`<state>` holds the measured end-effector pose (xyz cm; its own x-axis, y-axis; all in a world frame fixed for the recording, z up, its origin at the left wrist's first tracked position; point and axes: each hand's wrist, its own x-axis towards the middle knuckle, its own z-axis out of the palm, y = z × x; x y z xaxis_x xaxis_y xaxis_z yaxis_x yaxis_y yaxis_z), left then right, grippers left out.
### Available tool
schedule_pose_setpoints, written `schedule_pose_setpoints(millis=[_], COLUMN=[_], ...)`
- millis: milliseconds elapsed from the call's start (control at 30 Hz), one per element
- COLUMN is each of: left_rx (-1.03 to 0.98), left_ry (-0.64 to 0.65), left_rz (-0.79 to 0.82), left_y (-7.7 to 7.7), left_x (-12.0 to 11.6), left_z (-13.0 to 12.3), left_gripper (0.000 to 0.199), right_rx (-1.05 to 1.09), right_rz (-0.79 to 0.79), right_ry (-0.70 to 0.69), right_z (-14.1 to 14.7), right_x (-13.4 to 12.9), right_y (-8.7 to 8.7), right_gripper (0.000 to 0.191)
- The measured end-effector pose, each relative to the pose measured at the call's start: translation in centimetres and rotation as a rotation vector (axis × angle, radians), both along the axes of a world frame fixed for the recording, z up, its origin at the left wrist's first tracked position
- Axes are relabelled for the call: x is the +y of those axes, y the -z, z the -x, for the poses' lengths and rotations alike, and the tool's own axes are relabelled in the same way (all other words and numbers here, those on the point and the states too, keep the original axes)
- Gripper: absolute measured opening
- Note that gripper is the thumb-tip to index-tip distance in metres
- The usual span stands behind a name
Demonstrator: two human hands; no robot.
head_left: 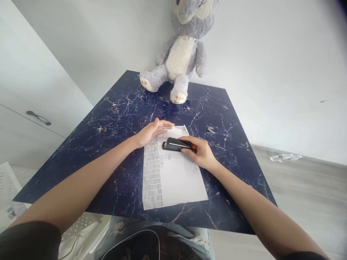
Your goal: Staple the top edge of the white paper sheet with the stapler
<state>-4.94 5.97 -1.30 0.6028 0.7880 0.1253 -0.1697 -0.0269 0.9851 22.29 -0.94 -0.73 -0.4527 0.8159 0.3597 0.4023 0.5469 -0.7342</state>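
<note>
Stapler point(175, 144), long axis crosswise over paper point(180, 182), nose leftward, right grip point(202, 152) clasping it, left grip point(150, 133) outstretched, empty

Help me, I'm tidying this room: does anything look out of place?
Yes: what looks like discarded packaging lies on the floor at right, like litter, and the wall above has a small dark mark. A small stray piece, unidentifiable, lies on the table beyond the right hand.

paper point(183, 180) on the table point(230, 124) — stapler point(173, 143) over it, plush toy point(179, 57) behind
</note>
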Motion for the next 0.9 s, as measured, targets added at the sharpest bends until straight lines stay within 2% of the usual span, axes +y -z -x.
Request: schedule_pose_setpoints(millis=[67,200,267,367,567,900], left_rx=[-0.004,-0.006,-0.003,-0.005,0.0,0.001], left_ry=[0.002,0.015,0.016,0.019,0.026,0.038], left_rz=[-0.004,-0.02,-0.022,-0.025,-0.028,-0.031], left_y=[0.0,0.1,0.1,0.2,0.4,0.1], left_x=[0.0,0.0,0.0,0.1,0.2,0.0], left_z=[0.0,0.0,0.0,0.1,0.2,0.2], left_gripper=[0.077,0.074,0.073,0.07,0.069,0.07], right_rx=[0.022,0.059,0.1,0.17,0.359,0.428], right_rz=[0.01,0.055,0.137,0.257,0.47,0.512], right_ry=[-0.052,0.015,-0.024,-0.103,-0.049,-0.06], right_z=[0.1,0.1,-0.1,-0.5,-0.7,-0.4], right_x=[0.2,0.5,0.5,0.5,0.7,0.7], right_y=[0.3,0.5,0.3,-0.3,0.0,-0.2], right_gripper=[0.034,0.041,0.044,0.039,0.047,0.05])
